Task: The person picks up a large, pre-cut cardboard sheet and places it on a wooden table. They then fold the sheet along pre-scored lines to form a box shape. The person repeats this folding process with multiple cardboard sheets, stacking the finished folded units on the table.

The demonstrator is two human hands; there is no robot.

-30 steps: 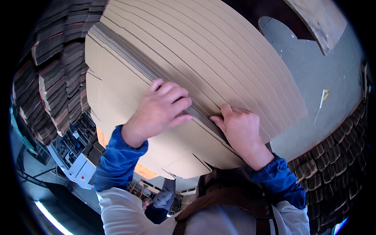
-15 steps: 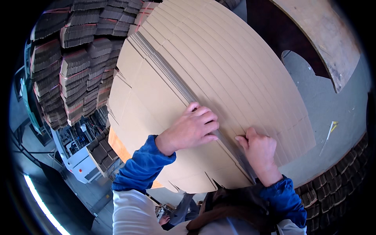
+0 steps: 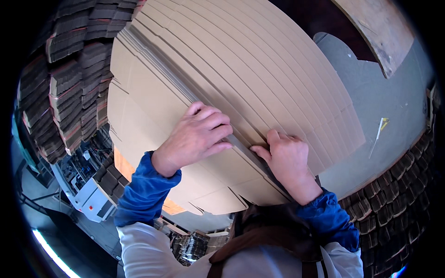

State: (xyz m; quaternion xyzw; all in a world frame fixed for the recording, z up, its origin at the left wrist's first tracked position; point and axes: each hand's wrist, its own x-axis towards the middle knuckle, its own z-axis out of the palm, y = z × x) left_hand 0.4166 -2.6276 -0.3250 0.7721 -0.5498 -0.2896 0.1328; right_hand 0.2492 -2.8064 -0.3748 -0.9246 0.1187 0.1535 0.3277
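Flat brown cardboard sheets lie before me in two parts. On the left is a squared-up stack point(image 3: 153, 111) with slotted flaps along its side; on the right, overlapping sheets point(image 3: 259, 69) fan out in stepped rows. My left hand point(image 3: 199, 134) is closed over the stack's raised long edge, its fingers curled at the layered rims. Close by on the right, my right hand point(image 3: 288, 155) is closed on the edge of the nearest fanned sheets, thumb toward the left hand. Its fingertips are partly hidden.
Bundled cardboard stacks point(image 3: 69, 88) rise at the left, with more dark stacks point(image 3: 389, 204) at the lower right. A grey-white machine point(image 3: 92, 199) stands at the lower left. A wooden board point(image 3: 380, 32) is at the upper right; a yellow-and-white scrap point(image 3: 381, 127) lies on the floor.
The whole view has shifted, so the cardboard and both hands appear farther up and left. Both hands keep nearly the same hold on the cardboard. The person's hand at the bottom is out of sight.
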